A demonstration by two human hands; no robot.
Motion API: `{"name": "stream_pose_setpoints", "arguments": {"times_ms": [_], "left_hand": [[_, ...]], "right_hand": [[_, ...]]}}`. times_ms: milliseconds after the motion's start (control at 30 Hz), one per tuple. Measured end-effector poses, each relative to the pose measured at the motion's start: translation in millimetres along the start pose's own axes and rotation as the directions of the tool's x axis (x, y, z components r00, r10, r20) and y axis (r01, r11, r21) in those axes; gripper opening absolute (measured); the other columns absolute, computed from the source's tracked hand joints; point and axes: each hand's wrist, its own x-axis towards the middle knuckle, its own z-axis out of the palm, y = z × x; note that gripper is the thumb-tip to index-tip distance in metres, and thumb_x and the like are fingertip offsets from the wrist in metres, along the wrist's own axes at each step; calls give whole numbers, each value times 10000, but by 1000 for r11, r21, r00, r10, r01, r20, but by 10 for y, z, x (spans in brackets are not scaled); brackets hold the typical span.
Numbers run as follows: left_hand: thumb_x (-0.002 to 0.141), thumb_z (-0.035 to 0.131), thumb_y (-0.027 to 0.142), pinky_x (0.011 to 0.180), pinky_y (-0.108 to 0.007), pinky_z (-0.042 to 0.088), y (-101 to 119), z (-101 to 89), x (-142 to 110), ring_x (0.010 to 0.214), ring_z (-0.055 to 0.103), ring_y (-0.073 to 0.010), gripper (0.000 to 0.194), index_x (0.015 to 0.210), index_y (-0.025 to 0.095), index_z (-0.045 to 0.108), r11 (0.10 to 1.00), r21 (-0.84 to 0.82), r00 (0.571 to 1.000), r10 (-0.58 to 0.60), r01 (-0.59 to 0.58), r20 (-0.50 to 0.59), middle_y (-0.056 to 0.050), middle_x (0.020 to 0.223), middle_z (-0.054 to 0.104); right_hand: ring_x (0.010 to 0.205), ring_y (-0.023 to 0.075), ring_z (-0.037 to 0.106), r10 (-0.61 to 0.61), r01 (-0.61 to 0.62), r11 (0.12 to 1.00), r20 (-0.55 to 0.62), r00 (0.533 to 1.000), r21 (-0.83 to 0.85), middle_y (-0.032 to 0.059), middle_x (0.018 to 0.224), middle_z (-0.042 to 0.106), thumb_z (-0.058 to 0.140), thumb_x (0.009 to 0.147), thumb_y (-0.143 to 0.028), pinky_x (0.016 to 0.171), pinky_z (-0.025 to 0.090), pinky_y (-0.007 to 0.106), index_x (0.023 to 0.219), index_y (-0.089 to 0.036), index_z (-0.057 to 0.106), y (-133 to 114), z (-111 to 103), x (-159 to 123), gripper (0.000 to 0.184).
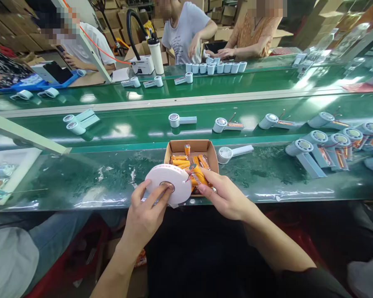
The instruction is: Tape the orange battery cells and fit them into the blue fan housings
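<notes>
So, head view, box as reference. Cardboard box (202,145) sits on the near bench (112,178), loose orange batteries (180,162) inside. Left hand (146,213) grips the white tape roll (180,186), fingers hooked into its core; roll covers the box's near-left corner as seen. Right hand (228,194) pinches a wired orange cell (199,174) between thumb and fingers, over the box's near-right part. Cell is just right of the roll, between it and the right palm; its thin leads run to the roll's edge, can't tell if touching. One handheld fan (225,154) lies just right of the box; a fan cluster (338,142) is well right of it.
</notes>
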Motion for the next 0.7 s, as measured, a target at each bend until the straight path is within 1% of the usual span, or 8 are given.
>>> {"name": "stream_pose_setpoints", "arguments": {"times_ms": [133,233,300,500,533,600,633,700], "left_hand": [[917,657,20,1082,-395,552,-10,-81,53,1279,545,-300,399,1238,228,770,996,41,996,77,-79,51,-10,1177,801],[911,630,-17,1156,-423,525,-19,-150,114,1266,556,-284,429,1228,231,780,981,79,982,168,-175,86,17,1224,788],[912,653,-5,1195,-439,503,-1,-190,172,1270,548,-273,421,1236,232,779,971,108,975,203,-213,92,17,1253,775],[909,684,0,1204,-416,454,101,-265,347,1200,532,-235,398,1213,237,785,956,117,960,255,-268,114,10,1250,760],[913,692,12,1187,-420,447,116,-267,365,1162,531,-233,390,1224,230,780,956,111,959,258,-271,115,2,1227,766],[929,734,105,1123,-433,436,161,-245,388,1083,525,-235,341,1250,218,768,965,113,971,227,-235,79,-25,1150,778],[931,764,181,1076,-440,430,198,-219,393,1046,521,-238,322,1251,213,766,973,118,980,195,-197,33,-40,1092,779],[900,824,325,969,-443,415,313,-135,391,986,511,-248,365,1238,202,765,989,111,989,111,-101,-95,-64,963,762]], "right_hand": [[892,244,719,51,-44,997,102,994,-67,103,1049,784,587,1014,-343,822,554,336,1210,-176,692,15,-66,-3,278],[860,210,745,110,-116,992,107,988,48,39,958,816,656,970,-297,827,562,297,1338,-209,703,43,-91,-12,381],[782,187,741,158,-169,978,91,983,124,2,845,811,651,972,-280,788,565,276,1349,-220,724,70,-99,-22,389],[717,176,739,223,-245,941,117,968,233,9,801,814,707,924,-264,712,576,269,1284,-192,777,193,-235,-24,375],[718,180,745,236,-251,920,85,968,300,15,815,818,747,892,-274,705,584,273,1266,-183,782,215,-229,-13,386],[770,196,769,274,-187,838,-100,957,512,38,901,832,821,835,-323,737,617,296,1237,-176,782,245,-117,19,430],[823,204,782,308,-107,780,-228,924,617,50,959,835,849,816,-355,773,633,309,1229,-183,778,250,-10,37,453],[956,209,792,400,99,659,-460,793,745,62,1068,831,870,816,-408,860,647,321,1227,-219,759,248,260,72,466]]}}
